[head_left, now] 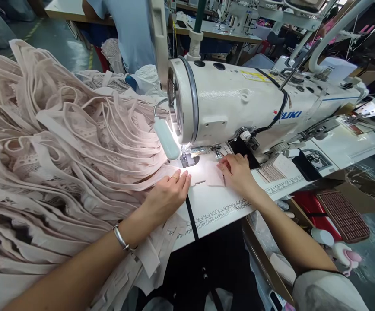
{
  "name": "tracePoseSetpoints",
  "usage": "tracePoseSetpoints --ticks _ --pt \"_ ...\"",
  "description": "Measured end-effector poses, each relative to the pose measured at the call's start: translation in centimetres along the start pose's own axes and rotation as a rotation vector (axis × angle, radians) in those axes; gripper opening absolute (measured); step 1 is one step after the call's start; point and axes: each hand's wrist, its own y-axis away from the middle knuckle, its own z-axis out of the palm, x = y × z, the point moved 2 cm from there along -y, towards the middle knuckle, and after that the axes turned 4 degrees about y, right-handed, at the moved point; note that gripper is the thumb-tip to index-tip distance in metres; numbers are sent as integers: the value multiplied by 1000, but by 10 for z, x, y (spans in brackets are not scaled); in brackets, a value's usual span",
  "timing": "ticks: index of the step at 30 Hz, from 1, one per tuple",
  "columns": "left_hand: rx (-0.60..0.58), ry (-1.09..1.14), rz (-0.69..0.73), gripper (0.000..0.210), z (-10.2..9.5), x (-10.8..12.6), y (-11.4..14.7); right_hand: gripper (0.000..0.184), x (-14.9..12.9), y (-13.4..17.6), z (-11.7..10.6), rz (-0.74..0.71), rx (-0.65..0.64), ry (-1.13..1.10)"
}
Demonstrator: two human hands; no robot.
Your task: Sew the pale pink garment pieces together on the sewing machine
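Note:
Under the sewing machine's (239, 99) lit needle area, both of my hands work at pale pink fabric. My left hand (170, 192) is closed, its fingertips pressed together on the end of a pale pink garment band (157, 178) just left of the presser foot. My right hand (239, 175) pinches the right edge of a small pale pink fabric piece (214, 175) that lies flat on the white machine bed. Bright light washes out the spot where band and piece come close, so I cannot tell whether they touch. The needle is hard to make out.
A large heap of pink lace-trimmed garments (77, 142) covers the left side. To the right lies a stack of small fabric pieces (276, 167). A printed ruler (223, 211) runs along the table's front edge. Across from me, a person in a blue shirt (131, 34) sits.

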Motion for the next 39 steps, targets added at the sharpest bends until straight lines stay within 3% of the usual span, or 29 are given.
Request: tracePoseSetpoints --ticks 2,7,11,13,17,20,23,28,35,39 --pt "-17 1 -7 35 0 0 1 25 2 -6 3 -24 -21 -40" --pt "-74 11 -24 37 2 -3 1 21 -14 3 -10 -348 -139 -39" --pt "-96 44 -31 36 3 -5 -1 12 -19 17 -20 -475 -252 11" --pt "-122 77 -44 35 3 -5 -2 4 -15 20 -21 -505 -237 -6" --pt "-165 115 -56 36 3 -3 -3 20 -4 22 -21 -582 -100 31" --pt "-172 101 -53 37 4 -2 -3 29 2 27 -20 -648 -76 68" --pt "-179 91 -57 37 4 -2 -3 36 4 34 -19 -661 -70 159" --pt "-186 79 -62 37 2 -1 -3 16 -8 40 -18 -715 98 327" --pt "-221 98 -68 36 4 -1 -4 26 -16 18 -13 -446 145 506" --pt "-213 129 -113 38 6 -8 -2 30 -30 10 -14 -433 236 443"
